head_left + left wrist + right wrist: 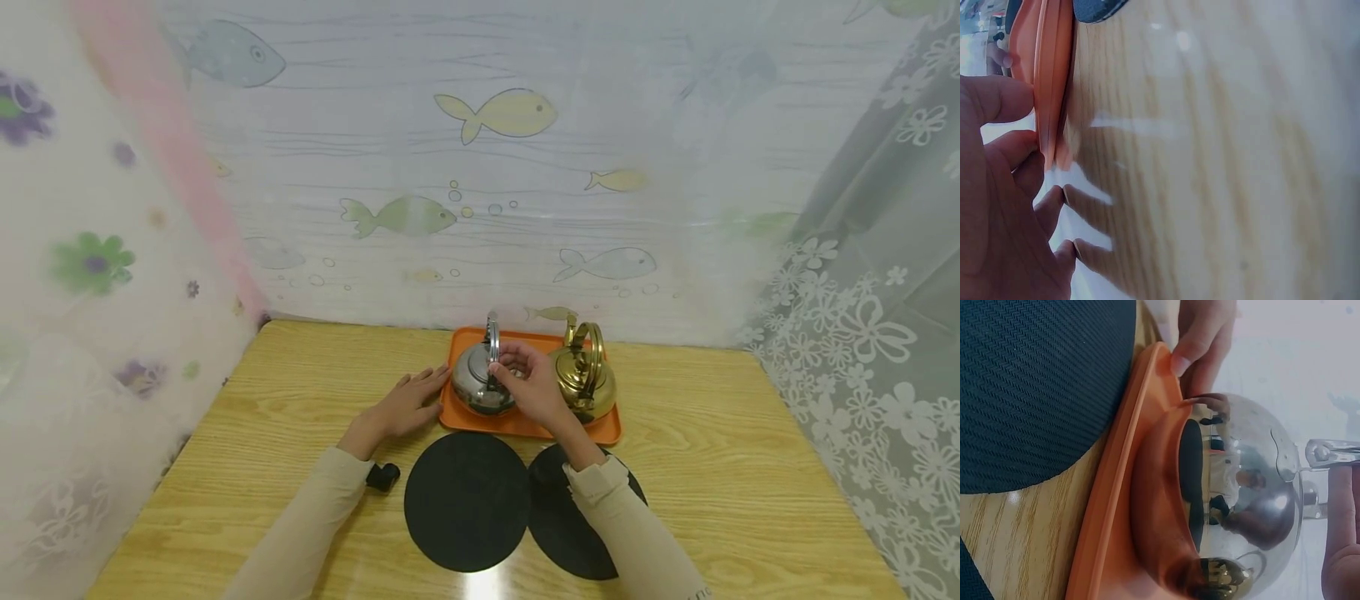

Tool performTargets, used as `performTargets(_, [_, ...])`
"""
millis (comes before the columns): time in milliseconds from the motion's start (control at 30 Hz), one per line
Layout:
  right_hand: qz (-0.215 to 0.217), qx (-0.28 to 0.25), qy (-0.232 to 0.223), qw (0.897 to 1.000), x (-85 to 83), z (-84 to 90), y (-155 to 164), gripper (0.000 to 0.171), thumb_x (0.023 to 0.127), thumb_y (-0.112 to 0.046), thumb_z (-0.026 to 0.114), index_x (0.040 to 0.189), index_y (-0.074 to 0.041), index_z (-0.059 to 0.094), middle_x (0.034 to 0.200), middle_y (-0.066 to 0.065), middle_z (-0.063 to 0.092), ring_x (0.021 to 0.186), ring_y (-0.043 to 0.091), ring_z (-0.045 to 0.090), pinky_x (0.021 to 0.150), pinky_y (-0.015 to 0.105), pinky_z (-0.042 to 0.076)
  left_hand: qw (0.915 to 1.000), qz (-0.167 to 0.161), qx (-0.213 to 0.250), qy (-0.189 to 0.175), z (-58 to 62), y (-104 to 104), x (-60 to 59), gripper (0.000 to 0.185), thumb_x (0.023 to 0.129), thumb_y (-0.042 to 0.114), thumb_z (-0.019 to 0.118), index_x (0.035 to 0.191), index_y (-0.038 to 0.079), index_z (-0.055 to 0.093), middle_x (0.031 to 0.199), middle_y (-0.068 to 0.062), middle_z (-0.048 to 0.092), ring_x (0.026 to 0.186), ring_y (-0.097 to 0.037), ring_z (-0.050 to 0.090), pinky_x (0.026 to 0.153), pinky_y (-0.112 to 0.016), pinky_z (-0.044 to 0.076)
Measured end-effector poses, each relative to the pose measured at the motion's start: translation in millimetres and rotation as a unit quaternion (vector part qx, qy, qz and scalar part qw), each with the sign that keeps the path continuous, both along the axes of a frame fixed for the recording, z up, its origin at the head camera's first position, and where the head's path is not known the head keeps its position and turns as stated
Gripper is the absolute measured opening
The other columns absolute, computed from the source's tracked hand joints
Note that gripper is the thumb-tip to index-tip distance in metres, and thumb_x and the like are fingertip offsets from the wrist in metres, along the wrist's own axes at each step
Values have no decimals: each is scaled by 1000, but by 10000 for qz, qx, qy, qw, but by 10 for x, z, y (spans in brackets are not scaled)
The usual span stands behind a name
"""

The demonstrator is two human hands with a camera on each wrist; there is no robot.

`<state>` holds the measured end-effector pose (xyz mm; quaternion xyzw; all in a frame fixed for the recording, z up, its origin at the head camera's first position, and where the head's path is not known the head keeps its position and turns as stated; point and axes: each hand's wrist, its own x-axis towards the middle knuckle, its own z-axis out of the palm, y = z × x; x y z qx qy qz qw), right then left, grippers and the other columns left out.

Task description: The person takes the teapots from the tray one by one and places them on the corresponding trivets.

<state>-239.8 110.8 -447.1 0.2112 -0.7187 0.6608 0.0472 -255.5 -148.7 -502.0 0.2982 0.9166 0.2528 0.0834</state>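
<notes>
A silver kettle (480, 392) with an upright handle sits on the left part of an orange tray (495, 427). My right hand (534, 387) holds that handle (492, 342) between thumb and fingers; in the right wrist view, a finger (1342, 512) lies against it. Beside the tray's left edge, my left hand (408, 406) rests low on the table, fingers extended. Its thumb (1013, 99) and index finger touch the tray rim (1050, 81) in the left wrist view. A gold kettle (588, 383) stands on the tray's right part, partly behind my right hand.
Two round black mats (467, 500) lie in front of the tray, the right one partly under my right forearm. A small black object (384, 477) is by my left wrist. The wooden table (720, 467) meets a fish-patterned curtain (375, 275) behind.
</notes>
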Motion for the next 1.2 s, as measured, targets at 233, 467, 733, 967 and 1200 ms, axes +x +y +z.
performTargets(233, [-6, -29, 56, 10000, 14, -6, -13, 22, 96, 2, 65, 116, 12, 63, 96, 20, 64, 86, 8, 63, 75, 21, 53, 10000, -8, 36, 14, -31, 3, -12, 61, 106, 23, 47, 160, 2, 28, 167, -17, 24, 152, -46, 21, 119, -70, 11])
performTargets(467, [25, -130, 91, 9999, 52, -37, -29, 21, 97, 1, 66, 115, 12, 63, 94, 16, 64, 85, 8, 64, 68, 20, 54, 10000, -5, 66, 48, -42, 7, -16, 61, 105, 22, 47, 160, 1, 29, 167, -18, 25, 152, -46, 22, 118, -71, 11])
performTargets(733, [56, -142, 134, 9998, 125, -34, -43, 21, 96, 2, 66, 115, 11, 63, 95, 20, 63, 85, 8, 64, 69, 19, 55, 10000, 44, 89, -1, -53, 10, -13, 62, 105, 24, 46, 161, 4, 27, 167, -16, 25, 153, -44, 20, 119, -69, 10])
performTargets(967, [157, -222, 142, 9995, 193, 6, -36, 20, 96, 3, 66, 114, 11, 62, 93, 8, 64, 86, 8, 64, 71, 20, 56, 9997, 54, 242, 39, -37, 2, -1, 61, 105, 23, 47, 160, 4, 30, 166, -17, 27, 152, -46, 22, 118, -71, 11])
performTargets(1200, [214, -257, 343, 9989, 280, 44, 7, 18, 95, 5, 65, 112, 11, 62, 91, -2, 63, 85, 8, 64, 69, 21, 58, 9996, 77, 253, 50, -34, -1, 1, 60, 105, 23, 48, 160, 2, 30, 166, -17, 27, 152, -46, 22, 119, -70, 11])
